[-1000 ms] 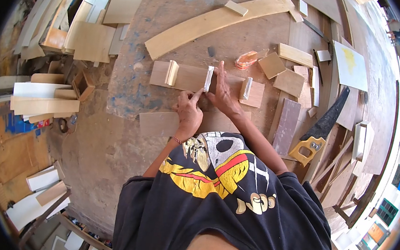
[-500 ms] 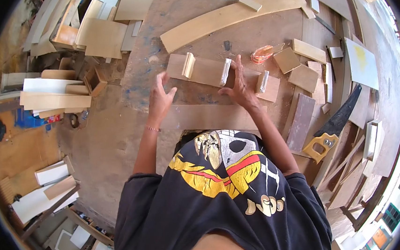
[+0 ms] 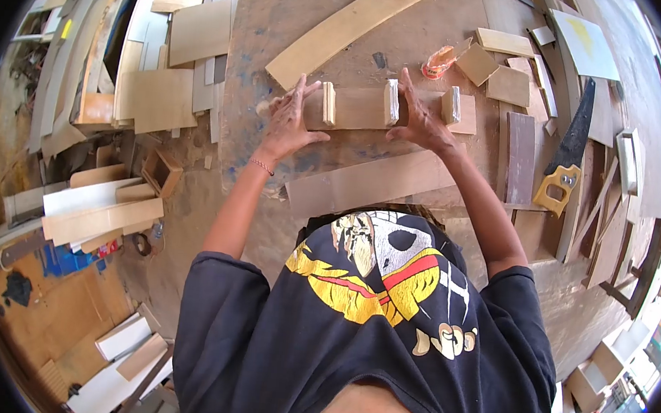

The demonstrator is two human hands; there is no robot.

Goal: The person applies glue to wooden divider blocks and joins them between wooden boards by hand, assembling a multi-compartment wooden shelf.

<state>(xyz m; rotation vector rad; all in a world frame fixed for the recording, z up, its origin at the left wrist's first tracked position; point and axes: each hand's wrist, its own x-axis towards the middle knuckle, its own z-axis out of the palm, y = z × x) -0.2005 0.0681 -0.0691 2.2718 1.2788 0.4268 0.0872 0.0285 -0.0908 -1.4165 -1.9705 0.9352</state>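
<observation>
Loose plank (image 3: pixel 371 180): flat, just beyond the shirt (image 3: pixel 366 349).
Left hand (image 3: pixel 287 121): fingers spread by the board's (image 3: pixel 360 108) left end, near the left block (image 3: pixel 329 104); contact unclear.
Right hand (image 3: pixel 422 126): open, between middle block (image 3: pixel 391 102) and right block (image 3: pixel 451 106).
Board: crosswise before both hands, three blocks placed on it; whether fastened, or what work remains, cannot be told.
Left hand's shift: apart from the board half a second ago, now at its end.

Three blocks (image 3: pixel 391 102) stand on a board (image 3: pixel 360 108); a plank (image 3: pixel 344 27) lies at its eleven o'clock; a saw (image 3: pixel 572 132) at three.
</observation>
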